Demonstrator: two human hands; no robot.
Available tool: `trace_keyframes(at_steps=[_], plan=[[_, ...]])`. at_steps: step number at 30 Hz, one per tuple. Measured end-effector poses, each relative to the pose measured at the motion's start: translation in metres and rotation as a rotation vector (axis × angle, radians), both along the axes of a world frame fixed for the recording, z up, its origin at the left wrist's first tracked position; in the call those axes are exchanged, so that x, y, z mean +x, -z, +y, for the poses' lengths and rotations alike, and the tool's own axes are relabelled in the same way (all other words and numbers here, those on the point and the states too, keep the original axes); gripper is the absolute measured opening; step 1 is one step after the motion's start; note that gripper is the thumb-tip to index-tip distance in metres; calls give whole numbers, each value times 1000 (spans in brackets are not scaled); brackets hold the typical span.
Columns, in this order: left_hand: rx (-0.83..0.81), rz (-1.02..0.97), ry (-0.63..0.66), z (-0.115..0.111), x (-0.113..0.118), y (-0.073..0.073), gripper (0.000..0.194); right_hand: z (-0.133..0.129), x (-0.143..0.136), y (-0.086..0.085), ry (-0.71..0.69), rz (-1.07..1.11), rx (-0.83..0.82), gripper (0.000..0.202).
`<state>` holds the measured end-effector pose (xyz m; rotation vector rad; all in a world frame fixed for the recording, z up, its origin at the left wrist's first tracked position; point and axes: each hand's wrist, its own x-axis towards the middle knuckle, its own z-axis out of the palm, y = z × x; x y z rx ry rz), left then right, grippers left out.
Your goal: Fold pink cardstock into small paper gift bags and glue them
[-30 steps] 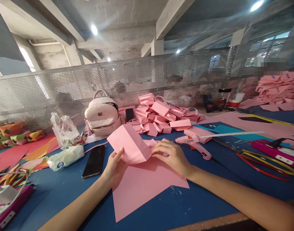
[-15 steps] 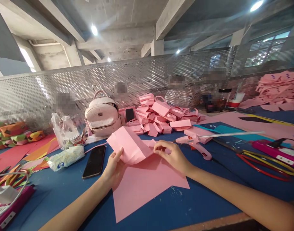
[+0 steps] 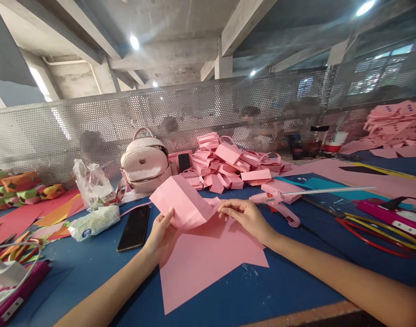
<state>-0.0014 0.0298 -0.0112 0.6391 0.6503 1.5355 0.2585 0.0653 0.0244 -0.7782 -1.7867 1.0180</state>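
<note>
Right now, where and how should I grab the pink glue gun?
Ideally, take the pink glue gun by its handle, bringing your right hand in from the near right. The handle slants toward you, while the gun points left and its long glue stick juts out right.

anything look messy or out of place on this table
Mainly the small pale, stringy bits littering the blue table beside the pink sheet: they look like stray debris, too small to identify. The folded pink paper in the left hand shows no obvious tear.
</note>
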Motion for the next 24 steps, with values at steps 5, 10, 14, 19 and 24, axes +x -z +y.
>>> trace_keyframes(at_steps=[5,10,14,19,24], plan=[[-6,-3,-6,0,1,-1,27,2,0,3,10,4,-84,28],[-5,-9,-10,-1,1,-2,28,4,-1,5,22,16,-147,28],[0,-12,-7,-1,1,-2,25,5,-1,7,28,23,-154,27],[0,-17,-3,-1,1,-2,26,8,0,10,24,36,-160,26],[-11,-22,-5,-1,1,-3,27,7,1,10,5,31,-97,25]])
